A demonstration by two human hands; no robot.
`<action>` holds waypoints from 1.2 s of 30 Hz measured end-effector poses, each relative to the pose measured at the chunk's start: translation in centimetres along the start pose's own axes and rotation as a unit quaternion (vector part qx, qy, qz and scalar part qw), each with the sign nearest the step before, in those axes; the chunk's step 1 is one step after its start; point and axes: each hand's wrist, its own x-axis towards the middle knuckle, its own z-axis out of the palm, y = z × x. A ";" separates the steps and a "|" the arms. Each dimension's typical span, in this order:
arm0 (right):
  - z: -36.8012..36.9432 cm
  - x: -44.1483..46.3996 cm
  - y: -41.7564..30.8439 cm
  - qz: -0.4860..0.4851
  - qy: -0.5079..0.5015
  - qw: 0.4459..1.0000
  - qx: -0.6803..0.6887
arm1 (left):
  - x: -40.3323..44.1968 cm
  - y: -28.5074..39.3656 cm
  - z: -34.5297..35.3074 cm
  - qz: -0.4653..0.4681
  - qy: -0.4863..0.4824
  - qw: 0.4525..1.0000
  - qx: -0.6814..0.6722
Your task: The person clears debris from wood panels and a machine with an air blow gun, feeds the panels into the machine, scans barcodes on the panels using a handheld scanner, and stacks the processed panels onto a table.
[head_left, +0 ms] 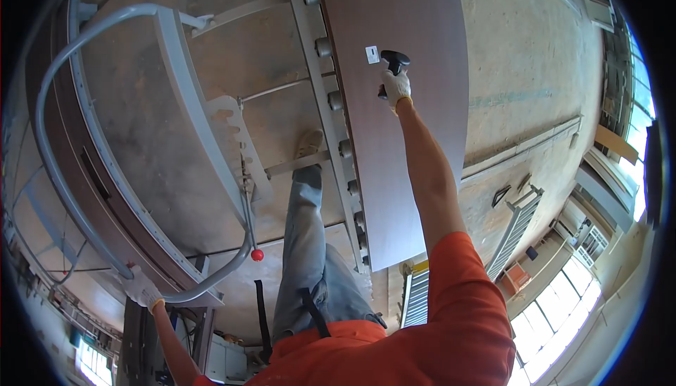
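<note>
My right hand (398, 89), in a white glove with a yellow cuff, is wrapped around the grip of a black handheld barcode scanner (395, 58). The scanner's head is close to a small white label (372, 54) on a long brown panel (394, 154). Down at the lower left, my left hand (143, 289), also gloved, is closed on the bent grey tube rail (62, 192) of a metal frame. Its fingers are partly hidden.
Rollers (335, 100) on a grey metal beam run beneath the panel's left edge. A notched bracket (236, 140) and a red ball knob (257, 254) are on the frame by my legs. My foot (309, 144) is beside a crossbar. More roller track (517, 228) lies to the right.
</note>
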 end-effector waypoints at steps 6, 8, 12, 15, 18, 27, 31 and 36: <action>-0.9 -5.7 0.8 -0.099 0.031 0.992 -0.071 | -2.3 3.8 -1.9 0.026 0.001 0.995 0.092; -0.6 -9.6 5.8 -0.090 -0.020 0.995 -0.038 | -2.1 2.1 -1.7 0.072 0.040 0.995 0.063; -2.8 -30.4 3.6 0.005 -0.031 0.999 0.028 | -2.4 3.8 -4.4 -0.009 -0.028 0.999 0.016; -4.8 -41.0 7.4 -0.036 -0.099 0.993 0.045 | -5.7 9.9 -7.5 0.083 0.019 0.961 0.262; -13.2 -54.0 3.5 0.035 -0.130 0.989 0.058 | -18.3 17.7 -11.1 0.323 -0.063 0.940 0.094; -30.5 -78.3 11.2 -0.165 0.068 0.978 -0.109 | -60.6 13.3 -12.6 0.089 -0.866 0.458 -0.180; -41.8 -93.5 16.3 -0.349 0.247 0.884 0.187 | -64.9 8.1 -17.4 0.218 -0.795 0.530 -0.198; -53.4 -115.5 18.8 -0.323 0.434 0.585 0.604 | -57.1 -2.4 -10.7 0.729 -0.382 0.565 0.066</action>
